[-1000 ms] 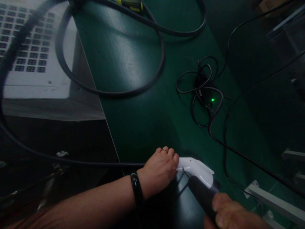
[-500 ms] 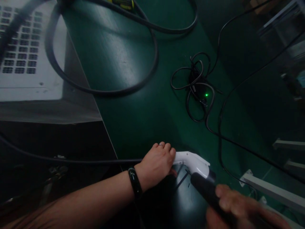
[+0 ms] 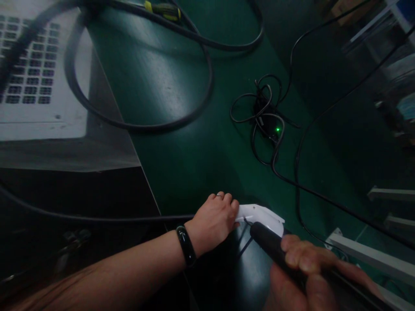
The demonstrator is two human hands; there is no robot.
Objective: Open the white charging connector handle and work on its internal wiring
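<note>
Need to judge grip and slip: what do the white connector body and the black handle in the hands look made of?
White connector body: seemingly moulded plastic, smooth, semi-gloss, catching soft light. Black handle in the right hand: likely matt plastic or rubber; too dark to tell. The left hand grips the body's rear.

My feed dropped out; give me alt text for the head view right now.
The left hand closes on a white handle-shaped part while the right hand grips a black rod-like tool against it, low over a green floor. Thick black cable loops beyond.
</note>
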